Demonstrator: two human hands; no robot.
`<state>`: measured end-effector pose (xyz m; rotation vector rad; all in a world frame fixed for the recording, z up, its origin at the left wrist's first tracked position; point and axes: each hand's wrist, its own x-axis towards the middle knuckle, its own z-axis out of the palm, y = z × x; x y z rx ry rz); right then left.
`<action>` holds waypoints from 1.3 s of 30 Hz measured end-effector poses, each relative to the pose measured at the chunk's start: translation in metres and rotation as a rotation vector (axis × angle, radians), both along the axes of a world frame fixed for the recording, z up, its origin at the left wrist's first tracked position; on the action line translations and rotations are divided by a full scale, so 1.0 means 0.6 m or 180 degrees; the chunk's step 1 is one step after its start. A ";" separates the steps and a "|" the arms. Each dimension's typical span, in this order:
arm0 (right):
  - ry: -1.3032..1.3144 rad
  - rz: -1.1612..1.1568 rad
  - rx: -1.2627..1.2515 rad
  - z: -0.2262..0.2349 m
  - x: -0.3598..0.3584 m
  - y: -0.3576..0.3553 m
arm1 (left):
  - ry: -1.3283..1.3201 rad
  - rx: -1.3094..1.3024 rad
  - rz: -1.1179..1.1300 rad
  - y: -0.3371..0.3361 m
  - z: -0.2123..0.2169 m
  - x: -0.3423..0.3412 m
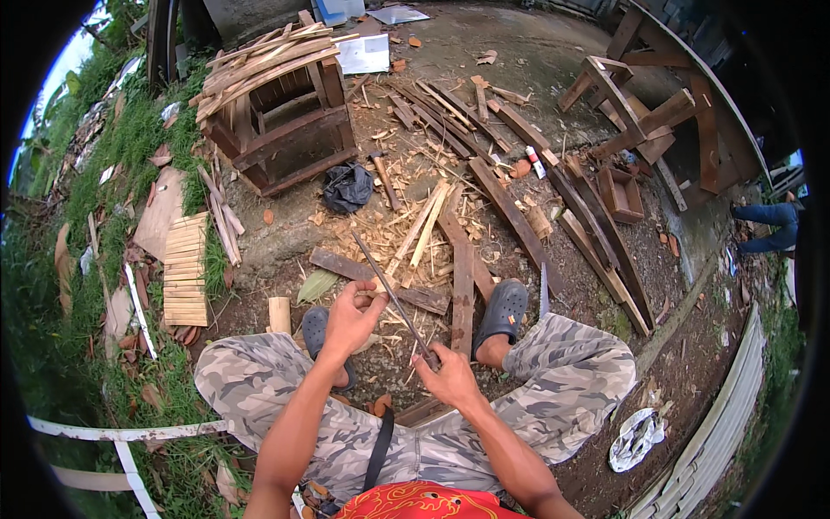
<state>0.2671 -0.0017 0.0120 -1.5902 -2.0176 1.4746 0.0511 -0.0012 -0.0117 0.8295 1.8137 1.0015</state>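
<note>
My right hand (446, 374) is closed round the near end of a long, thin, dark blade-like tool (380, 273). Its far end slants up and to the left, over the wood scraps. My left hand (350, 318) is closed on a short pale wooden strip (377, 291) beside the tool's middle; the fingers hide much of this strip. Under the tool a dark plank (341, 265) lies on the ground among shavings. Farther ahead, pale split sticks (424, 227) rest on the litter, with a hammer (386, 182) beyond them.
A wooden frame stool (294, 147) piled with pale slats stands far left, near a black plastic bag (347, 188). Dark planks (506, 203) lie ahead to the right, and a saw blade (544, 290) stands by my right clog (503, 313). A person's legs (768, 227) show far right.
</note>
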 end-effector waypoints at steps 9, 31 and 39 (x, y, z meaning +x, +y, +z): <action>-0.0052 0.0113 0.0018 -0.007 0.006 0.003 | 0.0251 0.0017 -0.0023 0.000 0.022 0.008; -0.0190 0.0094 -0.0286 -0.015 0.008 0.024 | 0.1684 0.0416 0.0321 0.029 0.137 -0.042; -0.0250 0.0235 -0.0196 -0.028 0.011 0.026 | 0.3718 0.2977 -0.0790 0.107 0.182 0.044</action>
